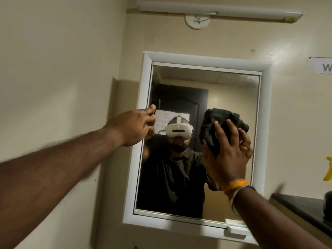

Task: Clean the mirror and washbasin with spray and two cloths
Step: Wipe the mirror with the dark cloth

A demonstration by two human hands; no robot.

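Mirror-wiping step: a crumpled black cloth is being pressed by the right hand, fingers curled round it, onto the white-framed wall mirror. The frame's left edge is being touched by the left hand, fingers extended, nothing held. Likely next: strokes across unwiped glass.

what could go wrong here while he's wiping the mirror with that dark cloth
1. The left hand has bare fingertips at the mirror glass near its left frame edge, so it may leave smudges.
2. The dark cloth is bunched under the right hand, so it likely wipes a narrow patch and could streak.
3. The hazy patch at the top right corner might get missed.
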